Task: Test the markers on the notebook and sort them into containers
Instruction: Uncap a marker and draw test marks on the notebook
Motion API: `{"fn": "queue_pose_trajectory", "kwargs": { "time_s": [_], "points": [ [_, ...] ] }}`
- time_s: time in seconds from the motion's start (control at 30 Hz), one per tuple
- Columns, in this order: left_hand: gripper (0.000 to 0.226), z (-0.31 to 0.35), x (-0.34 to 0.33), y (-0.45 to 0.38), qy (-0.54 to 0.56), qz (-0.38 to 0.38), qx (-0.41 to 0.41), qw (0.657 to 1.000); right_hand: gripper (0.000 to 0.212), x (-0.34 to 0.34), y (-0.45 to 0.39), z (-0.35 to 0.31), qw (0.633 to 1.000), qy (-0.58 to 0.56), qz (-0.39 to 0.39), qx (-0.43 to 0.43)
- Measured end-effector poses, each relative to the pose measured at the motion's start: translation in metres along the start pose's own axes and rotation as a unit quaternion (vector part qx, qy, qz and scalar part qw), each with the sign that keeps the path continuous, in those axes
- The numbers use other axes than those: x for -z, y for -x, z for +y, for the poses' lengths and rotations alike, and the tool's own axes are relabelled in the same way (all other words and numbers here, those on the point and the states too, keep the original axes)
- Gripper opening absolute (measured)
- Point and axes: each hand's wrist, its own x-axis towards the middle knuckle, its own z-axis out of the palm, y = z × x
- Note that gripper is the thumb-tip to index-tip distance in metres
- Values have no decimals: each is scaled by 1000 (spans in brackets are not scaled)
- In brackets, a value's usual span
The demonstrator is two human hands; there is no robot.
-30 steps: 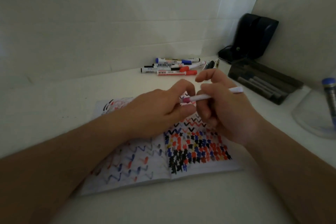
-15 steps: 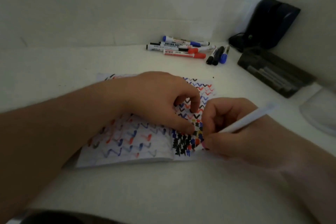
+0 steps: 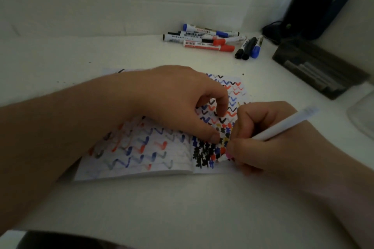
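An open notebook (image 3: 141,159) covered with red, blue and black zigzags and blots lies on the white table. My right hand (image 3: 263,141) grips a white marker (image 3: 283,127) like a pen, its pink tip down on the right page near the lower edge. My left hand (image 3: 178,103) rests on the notebook with curled fingers, its thumb tip pressing the page just left of the marker tip. Whether a cap lies inside those fingers is hidden.
A pile of red, blue and black whiteboard markers (image 3: 204,39) lies at the back, with three more markers (image 3: 249,48) beside it. A dark tray (image 3: 315,66) holding grey markers sits at right, a clear container (image 3: 364,115) at the right edge, a black case (image 3: 319,6) in the corner.
A second ago both hands held the marker above the notebook, the left pinching its pink end. Both have since dropped to the page, and the marker tip now touches the right page.
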Motion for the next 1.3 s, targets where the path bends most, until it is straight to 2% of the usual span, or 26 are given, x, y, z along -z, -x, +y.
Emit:
{"fn": "queue_pose_trajectory", "kwargs": {
  "time_s": [0.2, 0.37, 0.73, 0.87, 1.0, 1.13, 1.23, 1.3],
  "points": [
    [54, -1, -1, 0, -1, 4, 3, 1000, 34, -2, 0, -1, 999, 40, 16, 5],
    [53, 0, -1, 0, 0, 1, 4, 1000, 31, -1, 1, 1, 1000, -4, 5, 10],
    [56, -1, 0, 0, 2, 1, 3, 1000, 19, -1, 0, 2, 1000, 3, 17, 5],
    [58, 0, 0, 1, 3, 3, 4, 1000, 34, -1, -1, 5, 1000, 6, 11, 15],
    [57, 0, 0, 1, 1, 3, 4, 1000, 37, -1, 0, 4, 1000, 12, -14, 25],
    [60, 1, 1, 2, -3, -3, 4, 1000, 27, 0, 0, 4, 1000, -23, 1, 19],
    [57, 1, 0, 3, -6, 1, 2, 1000, 31, 0, -1, 6, 999, -32, 14, 16],
    [56, 1, 0, 4, -7, 8, -2, 1000, 26, 0, -1, 7, 999, -19, 16, 25]
  ]
}}
